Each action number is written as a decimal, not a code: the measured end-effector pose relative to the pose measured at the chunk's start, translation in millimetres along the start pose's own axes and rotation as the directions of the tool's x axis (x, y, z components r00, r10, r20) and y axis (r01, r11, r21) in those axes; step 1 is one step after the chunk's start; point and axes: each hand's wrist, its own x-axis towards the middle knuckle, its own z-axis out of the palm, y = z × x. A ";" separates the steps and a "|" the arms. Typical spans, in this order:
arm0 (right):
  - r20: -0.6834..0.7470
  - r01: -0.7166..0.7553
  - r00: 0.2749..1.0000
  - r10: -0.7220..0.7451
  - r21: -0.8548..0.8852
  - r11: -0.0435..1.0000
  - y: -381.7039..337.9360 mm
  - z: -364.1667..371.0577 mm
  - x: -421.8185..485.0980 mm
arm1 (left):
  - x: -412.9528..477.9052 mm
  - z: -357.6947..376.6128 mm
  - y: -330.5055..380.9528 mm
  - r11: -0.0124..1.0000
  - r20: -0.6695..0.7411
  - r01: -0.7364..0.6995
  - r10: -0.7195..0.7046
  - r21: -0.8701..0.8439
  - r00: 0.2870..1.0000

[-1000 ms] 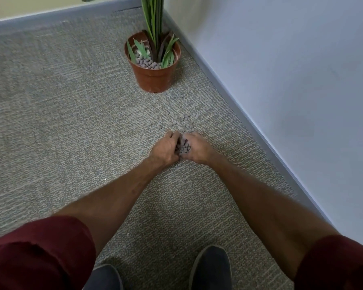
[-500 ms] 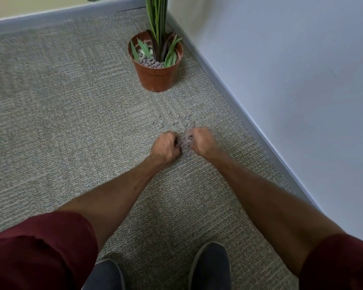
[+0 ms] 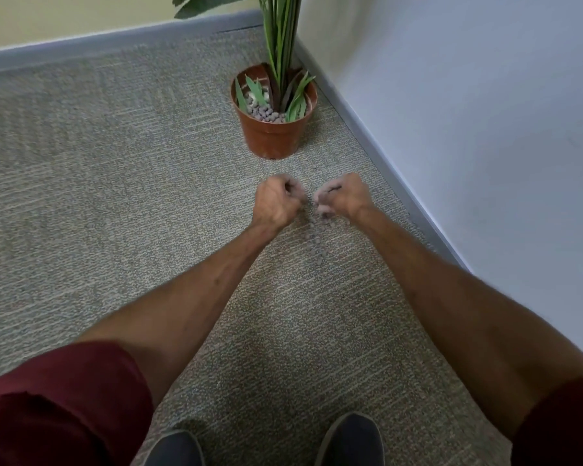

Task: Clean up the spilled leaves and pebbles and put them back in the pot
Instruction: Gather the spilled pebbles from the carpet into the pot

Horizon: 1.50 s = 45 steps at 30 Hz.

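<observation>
A few pebbles (image 3: 315, 235) lie blurred on the carpet (image 3: 115, 196), just near of the two fists. The left hand (image 3: 276, 203) and right hand (image 3: 342, 196) are both curled tight, likely to keep gathered pebbles from dropping, though their contents are hidden. The pot (image 3: 273, 132) stands farther off, by the wall (image 3: 468, 95).
</observation>
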 end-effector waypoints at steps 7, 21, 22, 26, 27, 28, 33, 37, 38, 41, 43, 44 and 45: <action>-0.051 -0.027 0.998 0.037 0.179 0.984 -90.8 -9.6 46.8 | 62.2 -48.6 30.4 0.992 -0.136 0.010 -0.027 -0.124 0.990; 0.223 -0.279 0.960 0.171 0.835 0.475 -203.2 56.0 119.8 | 200.5 -109.9 31.1 0.822 -0.128 0.322 -0.424 -0.469 0.897; 0.219 -0.271 0.961 0.166 0.860 0.432 -205.0 55.3 119.5 | 199.4 -109.2 32.6 0.784 -0.075 0.329 -0.428 -0.527 0.901; 0.176 -0.244 0.963 0.205 0.894 0.376 -203.4 47.5 126.1 | 191.7 -105.6 41.1 0.703 0.041 0.327 -0.391 -0.631 0.919; 0.175 -0.239 0.964 0.197 0.897 0.372 -202.1 45.2 127.8 | 189.5 -105.1 43.1 0.695 0.048 0.326 -0.387 -0.641 0.921; 0.182 -0.246 0.962 0.203 0.900 0.359 -201.5 42.5 126.0 | 187.2 -104.7 44.4 0.693 0.048 0.321 -0.383 -0.645 0.923; 0.225 -0.272 0.957 0.184 0.917 0.293 -199.1 26.2 111.4 | 170.9 -105.9 45.4 0.710 0.069 0.264 -0.291 -0.653 0.954; 0.238 -0.255 0.967 0.092 0.921 0.295 -189.3 -3.7 98.7 | 151.1 -115.5 30.8 0.781 -0.092 0.161 -0.269 -0.603 0.959; 0.224 -0.233 0.972 0.065 0.924 0.304 -180.3 -14.7 95.3 | 144.7 -116.5 25.1 0.783 -0.125 0.137 -0.263 -0.607 0.957; 0.189 -0.208 0.978 0.086 0.892 0.402 -136.2 -42.1 82.2 | 122.2 -110.8 9.6 0.815 -0.122 0.128 -0.236 -0.566 0.964; 0.151 -0.254 0.961 0.232 0.814 0.522 -100.8 -47.6 75.8 | 106.4 -99.1 -1.5 0.835 -0.093 0.163 -0.246 -0.526 0.965; 0.130 -0.294 0.943 0.306 0.757 0.584 -82.6 -46.9 73.6 | 99.4 -91.3 -7.5 0.841 -0.069 0.190 -0.259 -0.506 0.963; 0.110 -0.336 0.925 0.364 0.686 0.646 -65.5 -44.0 72.6 | 92.9 -82.5 -13.7 0.846 -0.034 0.222 -0.272 -0.484 0.962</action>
